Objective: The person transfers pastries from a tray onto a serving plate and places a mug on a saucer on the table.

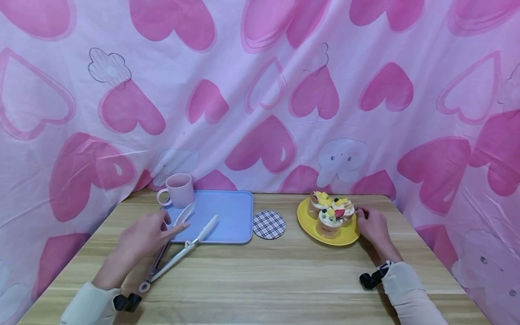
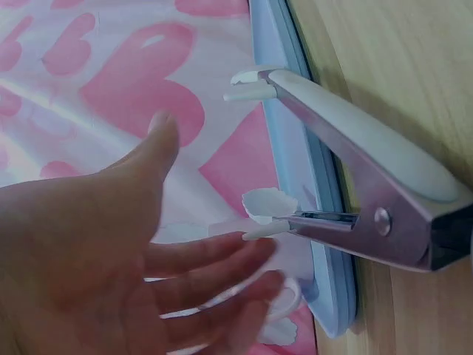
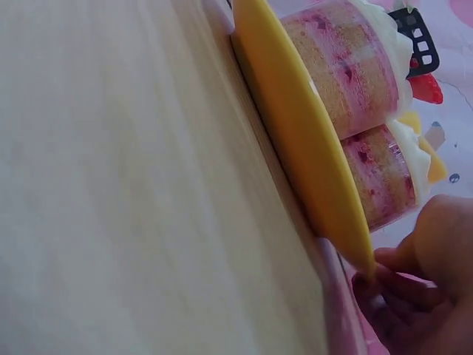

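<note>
My right hand point(image 1: 371, 224) pinches the right rim of a yellow plate point(image 1: 304, 228) between thumb and fingers. On that plate stand three small cakes point(image 1: 329, 223) in clear wraps, topped with cream and fruit; the right wrist view shows two cakes point(image 3: 347, 70) from the side. My left hand point(image 1: 142, 232) hovers over a pair of tongs point(image 1: 176, 257), its thumb and fingers spread apart with nothing gripped. The tongs lie spread, their white tips over the blue tray point(image 1: 235, 216). In the left wrist view the left hand point(image 2: 148, 251) is beside the tong tips; contact is unclear.
A pink mug point(image 1: 180, 192) stands at the tray's back left corner. Between tray and plate lies a round checked coaster point(image 1: 269, 225). The wooden table point(image 1: 260, 280) ends at a pink heart-patterned curtain point(image 1: 260, 90) behind.
</note>
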### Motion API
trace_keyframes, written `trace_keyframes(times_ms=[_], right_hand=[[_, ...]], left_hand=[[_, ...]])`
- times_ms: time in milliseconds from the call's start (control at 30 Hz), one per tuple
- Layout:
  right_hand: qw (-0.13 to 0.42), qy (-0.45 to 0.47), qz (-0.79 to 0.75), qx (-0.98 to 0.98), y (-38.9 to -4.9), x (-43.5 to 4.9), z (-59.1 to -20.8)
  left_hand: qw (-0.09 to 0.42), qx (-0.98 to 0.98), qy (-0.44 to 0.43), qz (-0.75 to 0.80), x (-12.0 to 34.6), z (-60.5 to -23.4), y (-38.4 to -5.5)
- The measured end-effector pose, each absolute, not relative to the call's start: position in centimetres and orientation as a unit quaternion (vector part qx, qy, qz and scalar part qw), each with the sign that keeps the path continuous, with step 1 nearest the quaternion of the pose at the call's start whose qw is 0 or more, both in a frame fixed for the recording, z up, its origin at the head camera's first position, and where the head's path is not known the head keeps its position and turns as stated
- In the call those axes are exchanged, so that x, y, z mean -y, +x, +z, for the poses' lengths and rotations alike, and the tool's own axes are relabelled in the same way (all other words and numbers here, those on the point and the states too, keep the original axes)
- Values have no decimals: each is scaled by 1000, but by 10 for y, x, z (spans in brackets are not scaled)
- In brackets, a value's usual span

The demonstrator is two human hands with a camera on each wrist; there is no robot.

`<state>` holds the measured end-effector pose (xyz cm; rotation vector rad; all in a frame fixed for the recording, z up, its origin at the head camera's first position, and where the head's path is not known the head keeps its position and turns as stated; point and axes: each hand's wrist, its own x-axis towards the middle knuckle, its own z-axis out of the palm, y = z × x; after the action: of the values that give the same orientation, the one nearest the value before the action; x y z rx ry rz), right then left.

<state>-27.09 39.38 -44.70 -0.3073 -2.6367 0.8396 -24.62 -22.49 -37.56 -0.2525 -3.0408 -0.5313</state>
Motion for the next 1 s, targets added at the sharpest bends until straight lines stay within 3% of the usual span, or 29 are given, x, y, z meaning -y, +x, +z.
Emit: trace_keyframes(times_ms=[233, 400, 467, 633, 1000], right_hand=[[184, -145, 362, 902, -263, -388, -430], [273, -125, 347, 888, -266, -384, -416], [318, -110, 335, 880, -268, -379, -410], [358, -81, 334, 868, -266, -357, -394], [344, 7, 330, 879, -255, -301, -364]], left_hand=[[117, 953, -144, -241, 230, -379, -268], [166, 935, -133, -282, 239, -381, -282], [172, 932, -119, -296, 243, -382, -287], [171, 931, -96, -307, 255, -388, -301], [158, 926, -60, -338, 266, -393, -323]])
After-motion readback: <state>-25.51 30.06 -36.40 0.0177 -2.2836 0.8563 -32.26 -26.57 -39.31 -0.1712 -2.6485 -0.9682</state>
